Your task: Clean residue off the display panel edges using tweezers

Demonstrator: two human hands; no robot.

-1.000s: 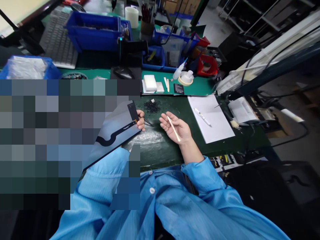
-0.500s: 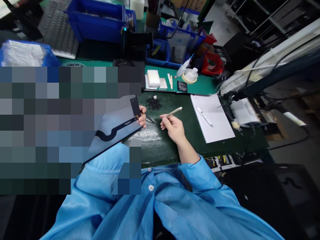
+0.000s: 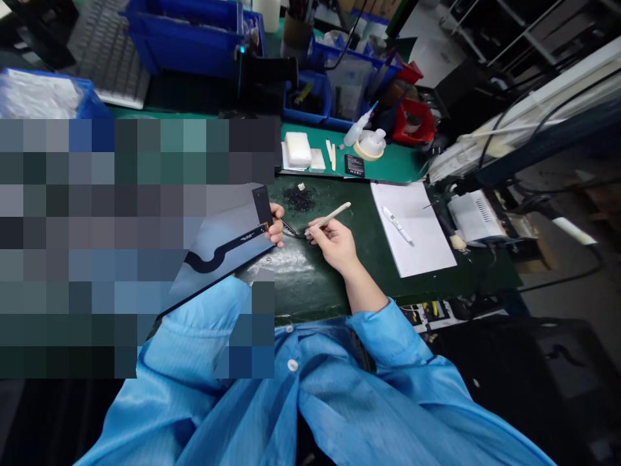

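Observation:
My left hand (image 3: pixel 276 224) grips the right edge of a flat grey screen panel (image 3: pixel 233 223), which has a black curved flex strip (image 3: pixel 226 251) across its back. The panel is tilted, and its left part is hidden by a pixelated area. In my right hand (image 3: pixel 334 243) is a slim pale stick (image 3: pixel 334 211), pinched between the fingers, its upper end pointing up and to the right. Black tweezers (image 3: pixel 290 228) show between my two hands. Behind them lies a pile of small black bits (image 3: pixel 298 199) with a little white piece on it.
White paper (image 3: pixel 417 246) with a pen (image 3: pixel 398 226) lies at the right. On the green shelf (image 3: pixel 407 169) stand a white block (image 3: pixel 297 149), a dropper bottle (image 3: pixel 358 129) and a tape roll (image 3: pixel 369 147). Blue bins (image 3: pixel 184 39) and a red bin (image 3: pixel 414 122) are farther back.
My right hand has shifted slightly left, toward the panel, and the stick has moved with it and tilts more steeply. The left hand still holds the panel.

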